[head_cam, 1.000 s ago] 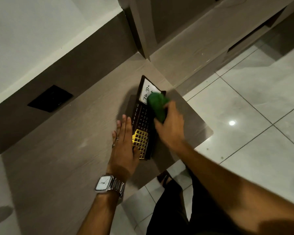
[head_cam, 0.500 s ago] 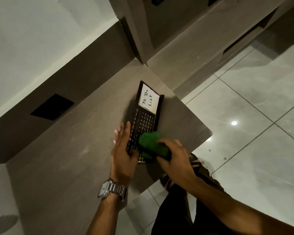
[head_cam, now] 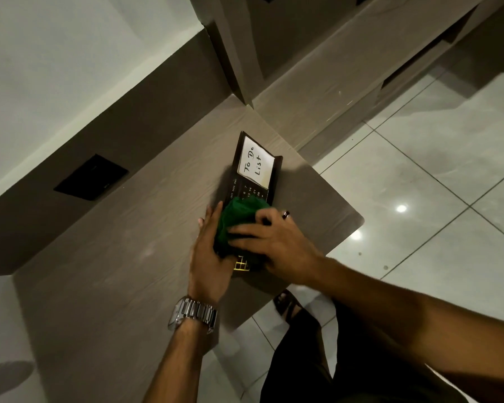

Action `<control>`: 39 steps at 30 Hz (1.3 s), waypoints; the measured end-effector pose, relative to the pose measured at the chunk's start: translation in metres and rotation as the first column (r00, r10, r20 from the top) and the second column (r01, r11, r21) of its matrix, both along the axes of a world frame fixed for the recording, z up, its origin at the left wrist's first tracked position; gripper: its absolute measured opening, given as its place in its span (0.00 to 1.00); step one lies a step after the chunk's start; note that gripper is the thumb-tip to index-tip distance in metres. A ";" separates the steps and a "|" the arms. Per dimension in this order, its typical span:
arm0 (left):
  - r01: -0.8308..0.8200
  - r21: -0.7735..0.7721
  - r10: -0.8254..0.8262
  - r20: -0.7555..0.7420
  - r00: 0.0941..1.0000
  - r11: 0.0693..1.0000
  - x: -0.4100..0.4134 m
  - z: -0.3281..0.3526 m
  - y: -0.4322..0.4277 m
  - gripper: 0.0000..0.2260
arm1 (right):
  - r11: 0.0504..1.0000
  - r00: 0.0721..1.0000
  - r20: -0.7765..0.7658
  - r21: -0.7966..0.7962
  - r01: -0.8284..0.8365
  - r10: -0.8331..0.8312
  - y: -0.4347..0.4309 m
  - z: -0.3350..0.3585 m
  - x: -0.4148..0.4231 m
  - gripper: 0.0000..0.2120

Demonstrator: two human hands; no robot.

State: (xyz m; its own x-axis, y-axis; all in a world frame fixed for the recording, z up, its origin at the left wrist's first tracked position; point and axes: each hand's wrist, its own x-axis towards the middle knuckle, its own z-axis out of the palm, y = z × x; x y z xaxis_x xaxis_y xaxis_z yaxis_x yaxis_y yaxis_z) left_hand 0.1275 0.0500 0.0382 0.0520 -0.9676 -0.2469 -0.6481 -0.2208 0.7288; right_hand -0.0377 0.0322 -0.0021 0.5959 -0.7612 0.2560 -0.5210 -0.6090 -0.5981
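1. The cloth [head_cam: 240, 215] is soft, light and bunched on the calendar board [head_cam: 242, 186] near the desk [head_cam: 114, 271] corner.
2. The right hand [head_cam: 277, 245] grips its bunch from above, fingers curled.
3. The left hand [head_cam: 210, 258], fingers straight, braces the thin, stiff board, which may slide.

We list: a soft green cloth [head_cam: 240, 216]; a matt black board [head_cam: 258, 173] with a white paper note [head_cam: 255, 165]; a matt wood-grain desk [head_cam: 114, 257]; a polished metal watch [head_cam: 193, 314]; glossy floor tiles [head_cam: 419, 199].
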 end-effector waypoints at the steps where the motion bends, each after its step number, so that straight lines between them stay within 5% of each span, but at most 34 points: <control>1: -0.003 0.012 0.003 0.011 1.000 1.000 -0.001 0.000 0.001 0.40 | 0.996 0.996 -0.014 0.008 0.093 -0.093 -0.011 -0.001 -0.004 0.30; 4: 0.000 0.029 0.000 0.013 1.000 1.000 -0.004 0.000 0.003 0.41 | 0.915 0.923 -0.024 0.124 0.385 -0.385 -0.029 0.001 -0.008 0.31; 8: -0.028 0.001 0.028 -0.063 0.998 1.000 -0.001 -0.003 0.001 0.36 | 0.998 0.999 0.033 -0.055 -0.033 0.035 0.008 -0.003 0.007 0.26; 10: -0.042 0.019 0.044 -0.114 0.993 0.999 0.000 -0.002 0.002 0.37 | 0.996 0.996 0.050 -0.056 -0.067 0.069 0.003 0.001 -0.001 0.26; 14: -0.073 0.033 0.077 -0.109 0.991 0.997 -0.001 -0.003 0.003 0.39 | 0.937 0.943 0.019 0.122 0.328 -0.332 -0.030 0.007 -0.012 0.30; 19: 0.007 -0.001 -0.007 0.003 1.000 1.000 0.004 -0.005 0.000 0.20 | 0.984 0.993 0.013 -0.137 -0.114 0.117 0.004 0.004 0.002 0.26; 20: 0.024 -0.015 -0.024 -0.002 1.000 1.000 0.006 -0.005 0.001 0.23 | 0.981 0.991 0.002 -0.137 -0.134 0.136 0.000 0.004 -0.001 0.28; 23: -0.119 0.000 0.119 -0.116 0.986 0.993 0.000 -0.006 0.003 0.33 | 0.995 0.997 0.013 -0.052 0.080 -0.080 -0.032 -0.002 -0.012 0.31; 26: -0.083 0.022 0.085 -0.091 0.992 0.996 -0.001 -0.005 0.001 0.35 | 0.943 0.946 -0.010 0.076 0.324 -0.325 -0.049 -0.006 -0.020 0.34; 31: -0.066 -0.040 0.068 0.045 0.997 0.997 -0.001 -0.005 0.001 0.35 | 0.993 0.999 -0.049 -0.117 0.012 -0.018 -0.002 -0.018 -0.008 0.33; 35: -0.129 -0.060 0.135 0.104 0.985 0.990 -0.004 -0.004 0.003 0.31 | 0.967 0.984 0.040 -0.183 0.177 -0.173 -0.033 0.003 -0.010 0.33; 39: -0.135 -0.058 0.143 0.167 0.976 0.989 -0.009 -0.003 0.004 0.25 | 0.966 0.981 -0.178 -0.229 -0.117 0.076 -0.064 0.020 -0.007 0.31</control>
State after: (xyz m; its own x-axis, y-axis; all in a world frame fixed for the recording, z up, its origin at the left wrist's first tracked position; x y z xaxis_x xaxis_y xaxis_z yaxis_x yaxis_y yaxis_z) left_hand 0.1182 0.0541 0.0352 0.2239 -0.9582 -0.1784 -0.7290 -0.2861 0.6218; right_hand -0.0447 -0.0313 0.0183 0.7131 -0.6273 0.3130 -0.5325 -0.7750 -0.3403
